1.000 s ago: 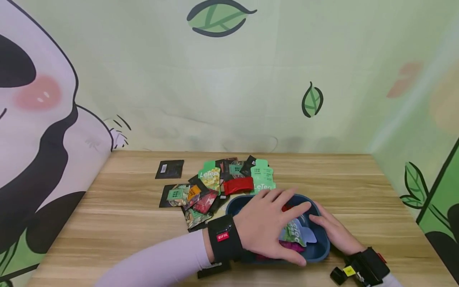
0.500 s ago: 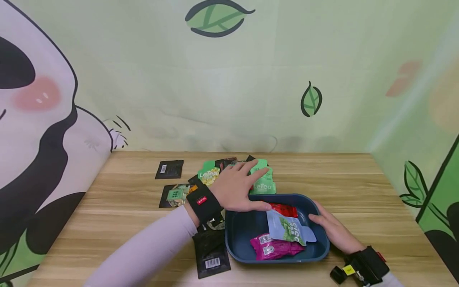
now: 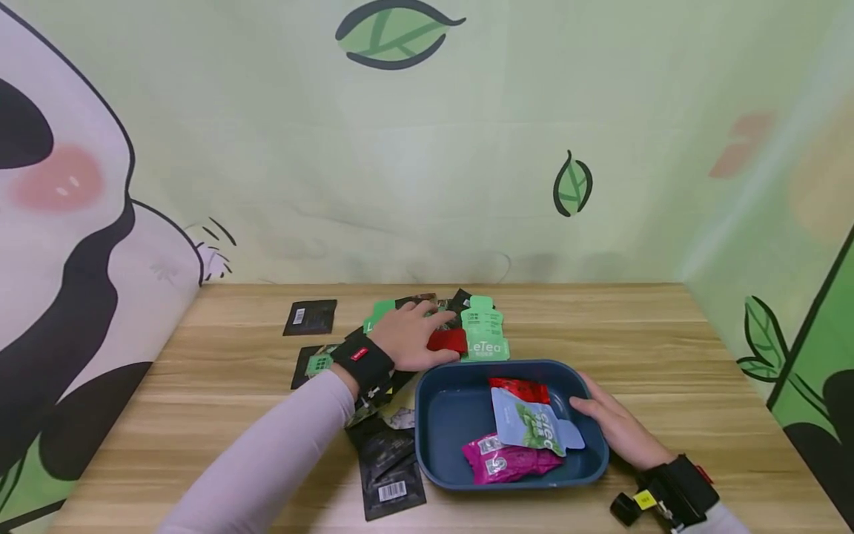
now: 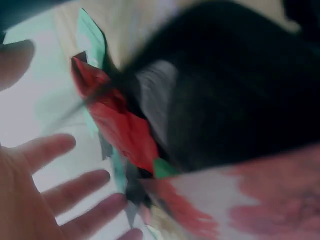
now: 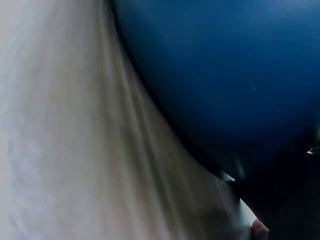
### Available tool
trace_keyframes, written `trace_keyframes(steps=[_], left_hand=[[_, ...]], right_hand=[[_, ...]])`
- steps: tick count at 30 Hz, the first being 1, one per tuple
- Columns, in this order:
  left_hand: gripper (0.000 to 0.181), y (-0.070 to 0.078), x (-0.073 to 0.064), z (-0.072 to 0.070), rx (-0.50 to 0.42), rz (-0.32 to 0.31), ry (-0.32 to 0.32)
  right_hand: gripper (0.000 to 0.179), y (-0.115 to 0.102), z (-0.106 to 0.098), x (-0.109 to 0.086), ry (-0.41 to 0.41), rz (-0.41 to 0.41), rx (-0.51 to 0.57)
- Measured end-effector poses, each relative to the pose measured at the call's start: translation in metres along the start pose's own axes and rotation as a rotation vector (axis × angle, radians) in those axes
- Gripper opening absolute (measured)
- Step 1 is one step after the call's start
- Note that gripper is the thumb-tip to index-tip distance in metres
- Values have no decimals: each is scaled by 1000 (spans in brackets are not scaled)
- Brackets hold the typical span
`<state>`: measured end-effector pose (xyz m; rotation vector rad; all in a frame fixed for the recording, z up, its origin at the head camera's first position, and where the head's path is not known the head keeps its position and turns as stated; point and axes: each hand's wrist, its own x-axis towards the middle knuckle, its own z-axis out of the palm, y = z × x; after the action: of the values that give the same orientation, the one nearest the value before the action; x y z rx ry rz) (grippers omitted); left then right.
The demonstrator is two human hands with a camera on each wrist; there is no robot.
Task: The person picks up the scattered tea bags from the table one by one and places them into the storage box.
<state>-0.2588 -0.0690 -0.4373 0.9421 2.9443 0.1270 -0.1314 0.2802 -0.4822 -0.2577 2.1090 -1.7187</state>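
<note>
Left hand [image 3: 408, 337] spread, grasping nothing, nearest the red foil packet [image 3: 450, 340] lying crosswise just rightward; right hand [image 3: 617, 426] grips blue rectangular plastic tub [image 3: 445, 430].

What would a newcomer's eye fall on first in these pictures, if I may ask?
Probably the dark blue tub, low and right of centre in the head view, with a magenta packet and a light-blue packet inside and the right hand at its right rim. The cartoon panda on the backdrop at far left competes. Then comes the left hand, over scattered packets near the tub's far left corner.
</note>
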Motion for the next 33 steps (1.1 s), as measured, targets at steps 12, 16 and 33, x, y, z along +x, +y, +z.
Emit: trace_keyframes(steps=[12,16,33], left_hand=[[64,-8,4,16,80,109,35],[58,-7,2,17,55,140,64],[54,-3,-6,-5,-11,183,160]], right_hand=[[76,-1,0,0,-13,-3,8],[76,-1,0,0,-16,-5,-2],[75,-1,1,0,-10,-16,-11]])
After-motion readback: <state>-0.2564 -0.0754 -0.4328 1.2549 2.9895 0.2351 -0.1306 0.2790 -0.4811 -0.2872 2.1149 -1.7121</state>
